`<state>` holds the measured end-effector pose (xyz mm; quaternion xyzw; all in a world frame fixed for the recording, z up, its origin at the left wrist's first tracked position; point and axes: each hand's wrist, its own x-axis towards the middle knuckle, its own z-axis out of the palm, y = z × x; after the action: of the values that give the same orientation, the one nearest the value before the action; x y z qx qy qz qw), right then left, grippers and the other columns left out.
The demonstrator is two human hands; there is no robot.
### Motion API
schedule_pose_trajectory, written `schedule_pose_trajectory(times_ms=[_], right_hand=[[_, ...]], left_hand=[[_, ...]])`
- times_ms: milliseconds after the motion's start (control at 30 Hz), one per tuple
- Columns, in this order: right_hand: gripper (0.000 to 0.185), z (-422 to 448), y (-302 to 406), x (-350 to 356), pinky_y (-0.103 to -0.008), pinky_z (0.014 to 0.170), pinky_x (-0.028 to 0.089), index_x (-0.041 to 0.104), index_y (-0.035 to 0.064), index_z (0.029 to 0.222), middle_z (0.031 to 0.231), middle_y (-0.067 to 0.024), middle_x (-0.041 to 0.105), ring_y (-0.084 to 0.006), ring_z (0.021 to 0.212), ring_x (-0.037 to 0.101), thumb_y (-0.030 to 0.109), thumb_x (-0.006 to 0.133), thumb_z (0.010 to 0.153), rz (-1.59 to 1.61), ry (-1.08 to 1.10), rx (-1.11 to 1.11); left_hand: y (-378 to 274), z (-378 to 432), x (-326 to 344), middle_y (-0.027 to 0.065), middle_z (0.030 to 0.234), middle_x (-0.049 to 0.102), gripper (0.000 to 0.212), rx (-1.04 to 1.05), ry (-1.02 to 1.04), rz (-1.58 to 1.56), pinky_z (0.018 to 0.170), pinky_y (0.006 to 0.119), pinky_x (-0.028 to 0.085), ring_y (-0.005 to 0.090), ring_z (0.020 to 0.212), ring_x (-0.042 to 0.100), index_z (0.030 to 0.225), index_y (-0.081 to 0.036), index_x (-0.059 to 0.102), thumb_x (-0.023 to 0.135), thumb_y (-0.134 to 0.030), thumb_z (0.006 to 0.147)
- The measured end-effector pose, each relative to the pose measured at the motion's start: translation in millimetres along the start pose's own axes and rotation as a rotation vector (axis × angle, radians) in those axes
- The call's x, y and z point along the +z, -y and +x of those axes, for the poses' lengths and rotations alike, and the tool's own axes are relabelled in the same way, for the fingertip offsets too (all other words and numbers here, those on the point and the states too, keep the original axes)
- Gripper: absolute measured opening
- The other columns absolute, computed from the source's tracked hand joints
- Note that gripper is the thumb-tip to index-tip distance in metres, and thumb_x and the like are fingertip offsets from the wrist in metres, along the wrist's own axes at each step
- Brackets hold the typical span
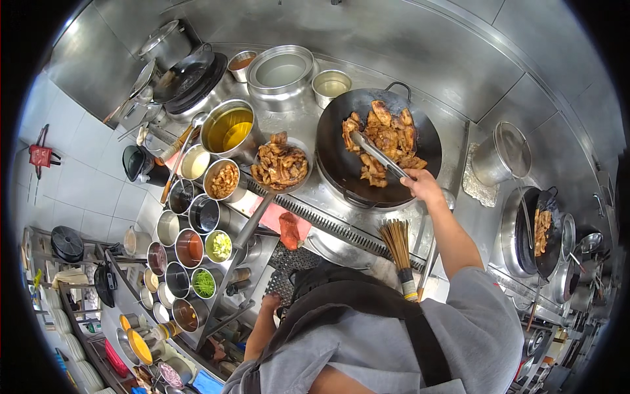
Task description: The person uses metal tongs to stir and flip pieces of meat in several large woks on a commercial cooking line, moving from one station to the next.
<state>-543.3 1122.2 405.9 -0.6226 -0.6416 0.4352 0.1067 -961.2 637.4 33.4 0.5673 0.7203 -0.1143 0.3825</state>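
Note:
In my right hand [422, 184] is a pair of metal tongs [381, 155]. Their tips touch browned meat pieces [389, 135] heaped in a large black wok [334, 170] on the steel range. The meat looks like cooked pork or chicken; which one I cannot tell. My left hand [271, 301] hangs low beside my apron [339, 290], above a dark perforated floor mat [295, 261]; its fingers are too unclear to read. Left of the wok, a long-handled strainer or ladle [256, 221] carries a pile of similar browned meat [279, 165].
A pot of yellow oil [229, 129], a lidless steel pot [280, 91] and a tub of fried pieces [222, 180] stand leftward. Several sauce and vegetable tubs [189, 248] fill the left trolley. A bamboo wok brush [397, 251] stands near my right side. Another wok [549, 246] sits far right.

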Motion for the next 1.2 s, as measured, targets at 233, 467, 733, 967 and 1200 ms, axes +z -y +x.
schedule_pose_trajectory(times_ms=[233,467,733,967,1200], right_hand=[[0.044,-9,13,-10,-0.0312,0.051,0.044,0.060,0.0057,0.116,0.067,-0.0100,0.060,-0.0154,0.048,0.052,0.025,0.066,0.077,-0.062,0.022,-0.065],[0.038,2,35,-65,-0.0412,0.076,0.048,0.064,0.0115,0.110,0.086,-0.0162,0.065,-0.0321,0.081,0.062,0.016,0.067,0.072,-0.584,0.105,-0.432],[0.022,83,79,-43,-0.0431,0.074,0.051,0.062,0.0026,0.093,0.091,-0.0200,0.063,-0.0336,0.087,0.062,0.006,0.057,0.072,-1.053,-0.158,-0.607],[0.028,66,76,-24,-0.0445,0.076,0.050,0.062,0.0055,0.103,0.094,-0.0192,0.063,-0.0354,0.088,0.061,0.014,0.059,0.077,-0.779,-0.313,-0.577],[0.026,36,14,6,-0.0430,0.082,0.046,0.064,0.0087,0.102,0.093,-0.0219,0.062,-0.0381,0.091,0.058,0.023,0.061,0.080,-0.496,-0.077,-0.328]], left_hand=[[-5,-5,-7,0.0143,0.103,0.064,0.024,-0.154,0.093,-0.278,0.080,0.044,0.051,0.0329,0.093,0.062,0.093,-0.011,0.066,0.049,-0.022,0.080],[7,-17,10,0.0094,0.106,0.063,0.025,-0.192,-0.037,-0.616,0.084,0.039,0.049,0.0288,0.098,0.060,0.095,-0.012,0.066,0.051,-0.026,0.079],[-19,-11,-10,0.0176,0.112,0.060,0.040,-0.355,0.058,-0.332,0.089,0.040,0.046,0.0313,0.105,0.058,0.106,-0.011,0.064,0.055,-0.039,0.078],[0,-16,30,0.0172,0.115,0.059,0.048,-0.349,0.064,-0.309,0.092,0.043,0.043,0.0346,0.107,0.056,0.113,-0.010,0.060,0.053,-0.044,0.078],[-4,-33,17,0.0167,0.112,0.061,0.051,-0.325,0.105,-0.443,0.091,0.043,0.044,0.0335,0.106,0.056,0.116,-0.013,0.059,0.055,-0.046,0.078]])
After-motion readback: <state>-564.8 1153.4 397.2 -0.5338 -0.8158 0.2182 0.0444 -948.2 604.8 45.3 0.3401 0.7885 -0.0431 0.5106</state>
